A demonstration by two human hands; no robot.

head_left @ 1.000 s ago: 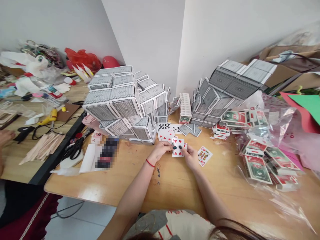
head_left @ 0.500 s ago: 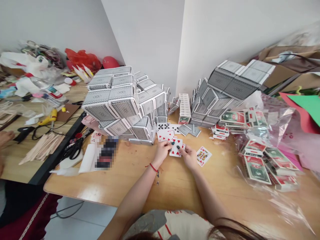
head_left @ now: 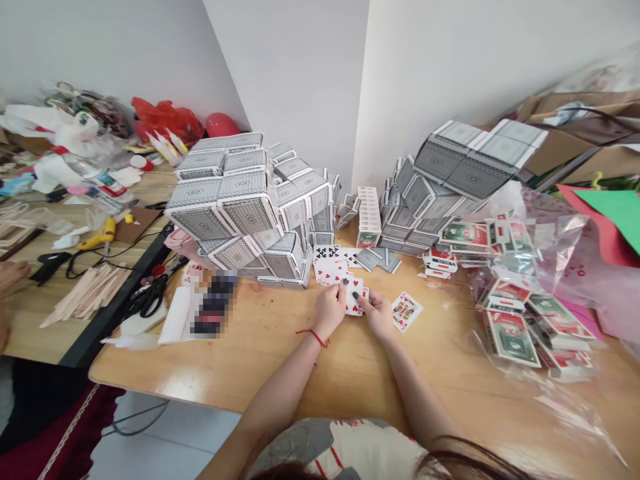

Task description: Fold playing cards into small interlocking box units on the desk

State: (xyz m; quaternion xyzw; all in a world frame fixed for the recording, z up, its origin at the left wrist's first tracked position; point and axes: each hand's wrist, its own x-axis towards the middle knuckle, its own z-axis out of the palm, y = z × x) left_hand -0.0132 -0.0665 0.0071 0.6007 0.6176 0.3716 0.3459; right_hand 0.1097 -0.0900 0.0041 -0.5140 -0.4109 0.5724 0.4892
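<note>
Between my hands are playing cards point(head_left: 354, 305) with red hearts facing up. My left hand point(head_left: 330, 308), a red string at its wrist, is closed on their left edge. The right hand point(head_left: 378, 313) pinches the right side, its dark-nailed thumb lying on the top card. Just beyond, heart cards point(head_left: 330, 275) and black-suited cards point(head_left: 327, 254) lie face up and overlapping. Some grey-backed cards point(head_left: 380, 259) lie face down beside them. A king card point(head_left: 407, 311) rests face up to the right of my right hand.
Grey blocks built of cards stand stacked at the left point(head_left: 245, 200) and right point(head_left: 455, 167). Card boxes point(head_left: 515, 339) in clear plastic lie at the right. Scissors point(head_left: 153, 297) and a white roll point(head_left: 175, 317) lie left. Another person's hand point(head_left: 13, 275) shows at the far left table.
My left hand has turned and shifted slightly, its fingers now closer round the cards' left edge. The right hand keeps nearly the same place.
</note>
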